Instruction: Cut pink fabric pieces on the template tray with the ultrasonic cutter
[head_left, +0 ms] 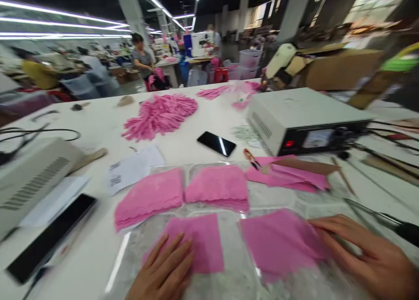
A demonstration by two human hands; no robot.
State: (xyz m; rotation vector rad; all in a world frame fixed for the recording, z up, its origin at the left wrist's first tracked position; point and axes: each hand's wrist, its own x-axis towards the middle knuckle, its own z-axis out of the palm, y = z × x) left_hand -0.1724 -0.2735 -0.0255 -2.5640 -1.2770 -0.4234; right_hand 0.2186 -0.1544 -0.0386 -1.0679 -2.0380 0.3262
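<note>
My left hand (166, 265) lies flat with fingers stretched over a pink fabric piece (207, 243) at the front of the marbled mat (231, 247). To the right, my right hand (363, 252) has thumb and fingers closed on the right edge of another pink fabric piece (278, 243), slightly smeared by motion. Just behind these pieces are two neat stacks of cut pink fabric, a left stack (152, 193) and a middle stack (219, 184). Folded pink pieces (294, 173) lie behind the right piece, with orange-handled thread snips (252, 159) partly on them.
A black phone (216, 144) and a heap of pink strips (163, 114) lie farther back. A grey power unit (307, 117) stands right; a second grey box (36, 173) is left. A soldering-iron-like tool (386, 219) sits near my right hand. Several people work beyond the table.
</note>
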